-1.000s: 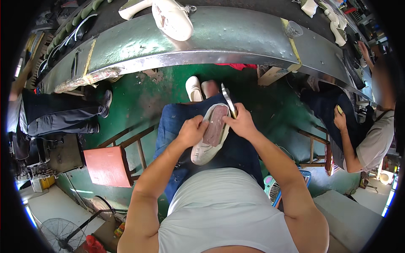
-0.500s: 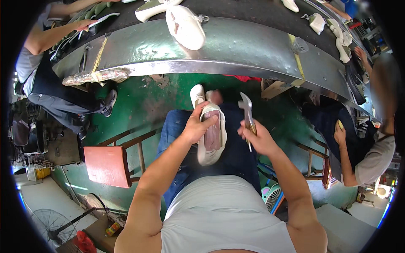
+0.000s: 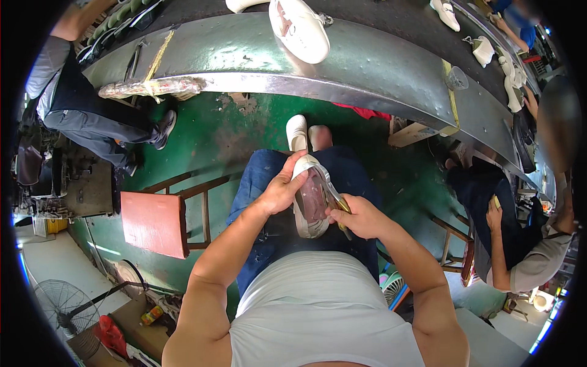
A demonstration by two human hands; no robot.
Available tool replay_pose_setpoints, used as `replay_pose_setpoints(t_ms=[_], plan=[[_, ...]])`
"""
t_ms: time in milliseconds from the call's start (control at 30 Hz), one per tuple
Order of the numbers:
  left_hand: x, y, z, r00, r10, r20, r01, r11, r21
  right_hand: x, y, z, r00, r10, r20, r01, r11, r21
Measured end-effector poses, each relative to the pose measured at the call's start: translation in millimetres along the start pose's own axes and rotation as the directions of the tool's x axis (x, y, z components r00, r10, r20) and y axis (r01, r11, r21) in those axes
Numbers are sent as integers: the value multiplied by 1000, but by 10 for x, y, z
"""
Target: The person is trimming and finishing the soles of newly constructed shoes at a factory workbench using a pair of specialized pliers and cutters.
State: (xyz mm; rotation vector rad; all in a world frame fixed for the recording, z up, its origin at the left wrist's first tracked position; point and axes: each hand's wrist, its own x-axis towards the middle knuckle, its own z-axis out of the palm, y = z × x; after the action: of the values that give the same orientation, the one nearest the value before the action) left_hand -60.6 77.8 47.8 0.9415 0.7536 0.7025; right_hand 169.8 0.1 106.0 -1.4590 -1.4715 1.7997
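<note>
Steadying a white shoe (image 3: 313, 229) at the centre of the frame, the left hand (image 3: 281, 191) is clamped around its upper end, thumb over the opening, apparently so that it cannot twist. The brown insert (image 3: 312, 196) inside likely keeps the shoe stiff and in shape. The right hand (image 3: 362, 218) is closed around the handle of a metal tool (image 3: 343, 203) at the shoe's right rim; whether the tool grips that rim cannot be made out. The jeans (image 3: 249, 191) beneath probably serve as a rest. At the top of the frame, another shoe (image 3: 304, 40) lies on the metal bench (image 3: 235, 58), perhaps for easy reach.
</note>
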Motion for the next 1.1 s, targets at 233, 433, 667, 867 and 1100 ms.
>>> replay_pose_setpoints(t_ms=[233,433,667,867,1100], plan=[[75,-265,-90,993,96,-64,-88,989,121,160,148,-106,995,-63,-73,19,873,-488],[69,-266,-134,994,84,-74,-80,995,55,280,426,100,899,-360,-251,152,791,-593],[48,-64,120,978,-78,-192,31,971,-237,0,161,114,948,-242,-204,39,730,-682],[25,9,143,966,129,-223,-156,982,-107,-351,14,-2,965,-242,-101,134,786,-604],[-404,146,312,869,464,170,-466,653,597,-422,581,186,984,37,-172,-35,999,14]])
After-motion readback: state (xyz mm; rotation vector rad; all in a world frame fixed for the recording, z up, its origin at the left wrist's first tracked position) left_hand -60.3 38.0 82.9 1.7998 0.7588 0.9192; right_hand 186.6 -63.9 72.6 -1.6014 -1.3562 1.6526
